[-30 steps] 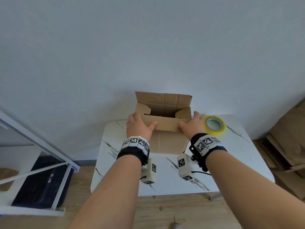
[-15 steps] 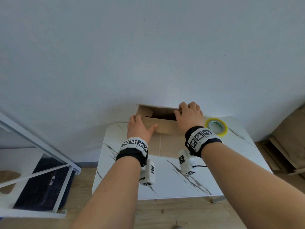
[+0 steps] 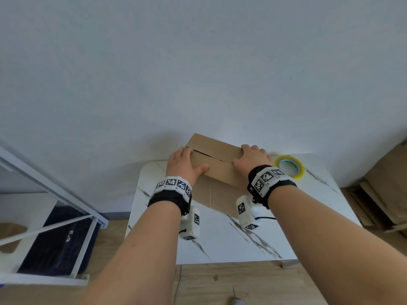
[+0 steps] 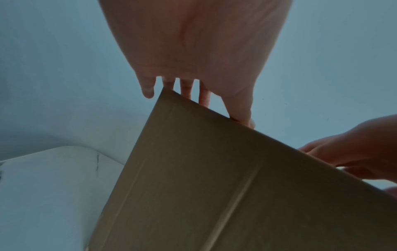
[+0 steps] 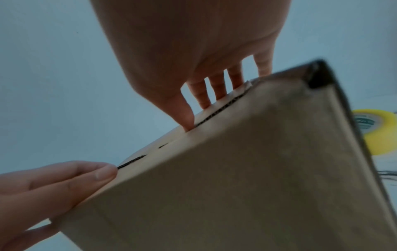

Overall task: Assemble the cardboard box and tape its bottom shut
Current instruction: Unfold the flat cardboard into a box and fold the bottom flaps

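the cardboard box sits at the far edge of the table, about midway along it and close to the wall, with its flaps now folded flat on top; a second ago the far flap stood upright and the inside was open, half a second ago the right hand was reaching over to bring it down, and now the two long flaps meet along a dark seam that runs across the upper face; i'd say that means the folding is as good as done and the taping is the part left, since no tape shows on the seam; the left hand lies flat on the left end of the flaps, fingers straight and pressing, gripping nothing; the right hand lies the same way on the right end, fingers spread straight over the far flap, also just pressing down; the yellow tape roll lies untouched on the table just beside the box, towards the far right corner; the seam is not fully tight, a thin black gap shows along it in the right wrist view; the underside of the box is hidden; both wrist views are dim and backlit, and the right one is blurred; the brown stack to the right of the table is cut off by the frame.
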The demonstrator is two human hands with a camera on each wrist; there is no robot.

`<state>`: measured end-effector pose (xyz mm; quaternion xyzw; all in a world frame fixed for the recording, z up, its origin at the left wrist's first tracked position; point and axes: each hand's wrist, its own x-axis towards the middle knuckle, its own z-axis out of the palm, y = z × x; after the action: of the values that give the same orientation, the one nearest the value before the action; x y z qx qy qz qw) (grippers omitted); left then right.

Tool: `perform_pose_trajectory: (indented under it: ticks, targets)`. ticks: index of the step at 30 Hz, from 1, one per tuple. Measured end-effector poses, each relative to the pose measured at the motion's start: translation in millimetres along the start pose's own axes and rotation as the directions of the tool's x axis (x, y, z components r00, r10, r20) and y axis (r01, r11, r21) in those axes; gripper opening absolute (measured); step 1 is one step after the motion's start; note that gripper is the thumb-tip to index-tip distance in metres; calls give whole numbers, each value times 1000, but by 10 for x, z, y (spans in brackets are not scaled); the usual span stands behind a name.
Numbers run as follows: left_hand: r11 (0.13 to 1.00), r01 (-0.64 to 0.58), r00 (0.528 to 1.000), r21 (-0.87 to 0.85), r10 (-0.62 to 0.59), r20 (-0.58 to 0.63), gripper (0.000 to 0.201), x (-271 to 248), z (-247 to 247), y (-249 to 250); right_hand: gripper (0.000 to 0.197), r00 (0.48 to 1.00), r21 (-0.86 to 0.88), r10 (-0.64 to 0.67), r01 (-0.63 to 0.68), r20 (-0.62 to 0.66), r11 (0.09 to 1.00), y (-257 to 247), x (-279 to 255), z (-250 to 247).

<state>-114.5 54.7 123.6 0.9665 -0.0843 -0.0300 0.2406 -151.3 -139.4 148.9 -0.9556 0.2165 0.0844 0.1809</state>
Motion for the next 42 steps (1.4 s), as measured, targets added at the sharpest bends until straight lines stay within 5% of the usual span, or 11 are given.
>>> perform_pose_trajectory:
  ticks: [6, 12, 19, 33, 42]
  targets:
    - [985, 109, 978, 137, -81, -194, 61, -109, -19, 196, 57, 997, 3, 82, -82, 5, 997, 20, -88, 5]
    - [987, 104, 995, -124, -102, 23, 53, -220, 59, 308, 59, 994, 111, 98, -103, 48, 988, 41, -222, 14]
    - [989, 55, 986, -135, -32, 166, 63, -386, 174, 356, 68, 998, 357, 13, -34, 60, 933, 51, -388, 127]
    - [992, 106, 978, -65, -93, 186, 58, -339, 250, 280, 70, 998, 546, -42, 10, 46, 838, 32, -477, 426]
    - [997, 75, 985, -30, -69, 159, 59, -162, 213, 332, 71, 997, 480, -39, 6, 59, 877, -4, -277, 351]
